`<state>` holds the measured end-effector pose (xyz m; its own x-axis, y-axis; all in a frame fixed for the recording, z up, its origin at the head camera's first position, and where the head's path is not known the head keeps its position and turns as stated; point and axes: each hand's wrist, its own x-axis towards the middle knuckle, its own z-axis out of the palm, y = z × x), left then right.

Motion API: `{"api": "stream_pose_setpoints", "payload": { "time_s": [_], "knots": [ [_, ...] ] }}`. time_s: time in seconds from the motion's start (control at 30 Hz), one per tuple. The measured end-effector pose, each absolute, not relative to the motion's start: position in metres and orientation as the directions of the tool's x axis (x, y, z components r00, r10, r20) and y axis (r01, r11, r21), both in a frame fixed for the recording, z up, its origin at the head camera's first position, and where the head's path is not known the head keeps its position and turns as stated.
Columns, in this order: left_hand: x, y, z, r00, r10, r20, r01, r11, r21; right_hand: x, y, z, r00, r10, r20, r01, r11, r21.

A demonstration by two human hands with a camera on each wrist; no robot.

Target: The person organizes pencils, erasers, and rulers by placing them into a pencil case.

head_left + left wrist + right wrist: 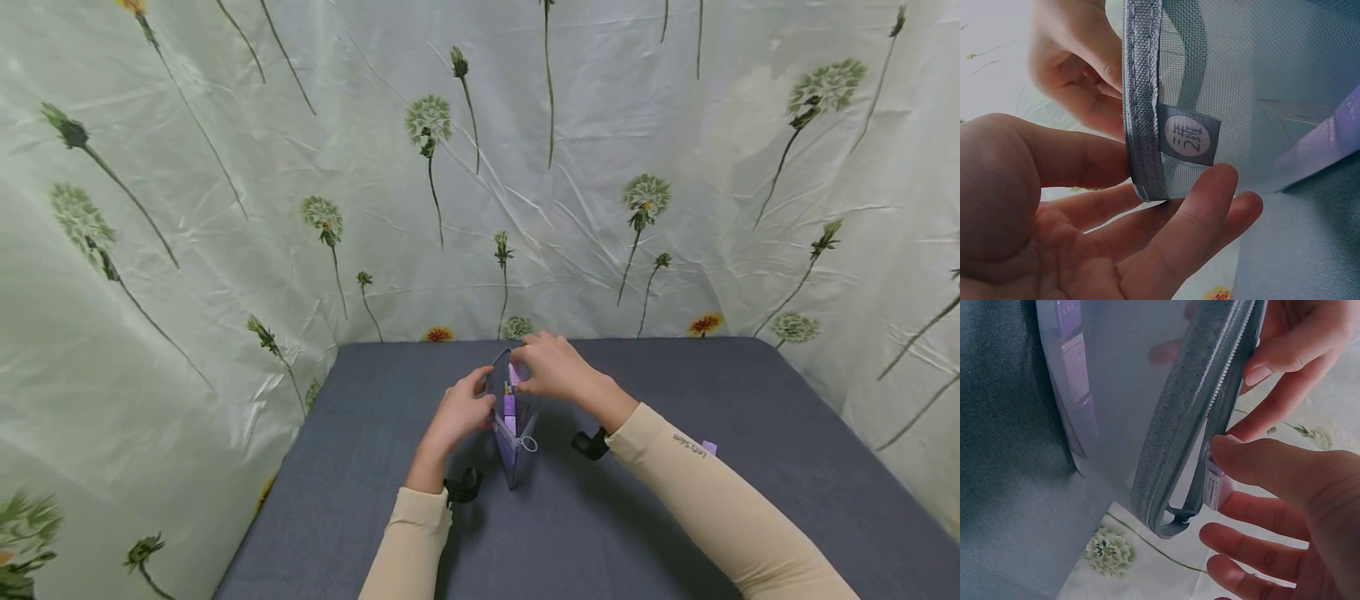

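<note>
A grey mesh zipper pouch (507, 457) stands on its narrow edge on the table, its zipper open. Several small purple boxes (1071, 359) show through the mesh inside it. My left hand (459, 408) grips the pouch's rim between thumb and fingers, beside a grey fabric tag (1192, 136). At the far end of the opening, my right hand (553, 367) pinches a small purple box (1215, 485) with a printed white label between thumb and index finger. The other right fingers are spread apart below it. The zipper's far end (1175, 519) hangs close to that box.
A dark grey cloth-covered table (360, 500) lies under the hands. Another small purple item (709, 447) sits to the right, partly behind the right sleeve. A pale floral curtain (600, 100) hangs behind the table. Black wrist mounts (590, 444) stick out under both wrists.
</note>
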<state>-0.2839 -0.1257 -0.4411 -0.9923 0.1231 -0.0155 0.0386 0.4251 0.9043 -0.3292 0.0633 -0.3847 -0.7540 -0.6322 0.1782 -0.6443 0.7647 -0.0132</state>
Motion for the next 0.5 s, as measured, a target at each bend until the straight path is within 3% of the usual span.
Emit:
{"api": "stream_pose_setpoints", "payload": {
  "time_s": [0.5],
  "knots": [
    [-0.285,-0.123,-0.440,-0.994,0.111,-0.007,0.047,0.476,0.878,-0.329,0.066,-0.395,-0.784,-0.613,0.099,-0.617,0.787,-0.013]
  ]
}}
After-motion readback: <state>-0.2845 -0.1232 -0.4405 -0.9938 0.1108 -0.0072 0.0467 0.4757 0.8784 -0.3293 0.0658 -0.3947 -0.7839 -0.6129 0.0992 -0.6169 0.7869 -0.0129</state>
